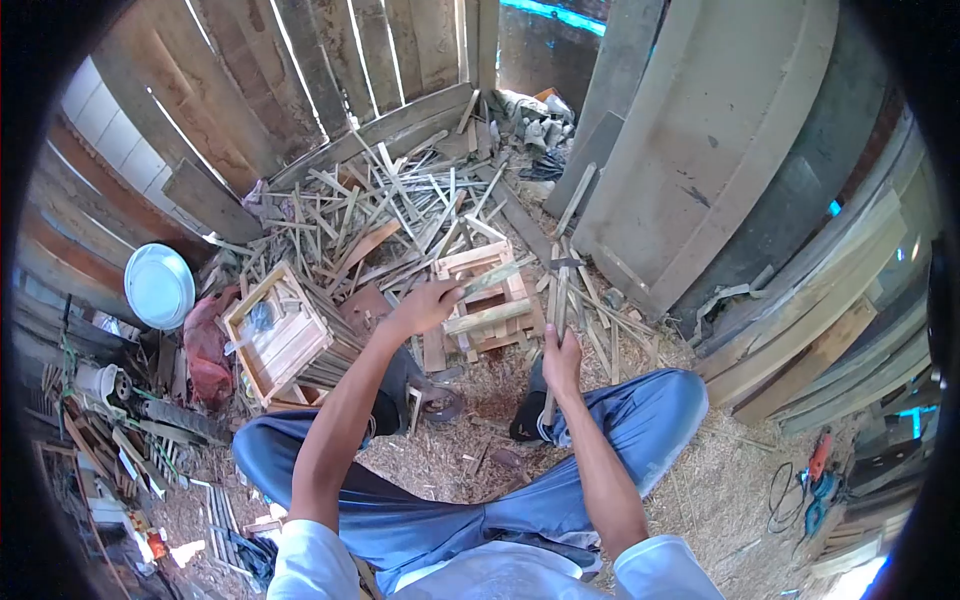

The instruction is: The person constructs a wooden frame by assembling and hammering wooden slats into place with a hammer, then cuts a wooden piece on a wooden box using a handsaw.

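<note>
My left hand is closed on one end of a short, flat wooden strip, which it holds over a small wooden frame. That frame sits on the ground between my feet, built of pale slats with an opening in the middle. To its right, my right hand is wrapped round a bundle of long thin sticks. A dark band crosses the bundle near its upper end. The bundle stands roughly upright beside the frame.
A stack of square wooden frames stands at the left, near a red sack and a white basin. Scrap sticks are heaped ahead. Large boards lean at the right. A red and blue tool lies lower right.
</note>
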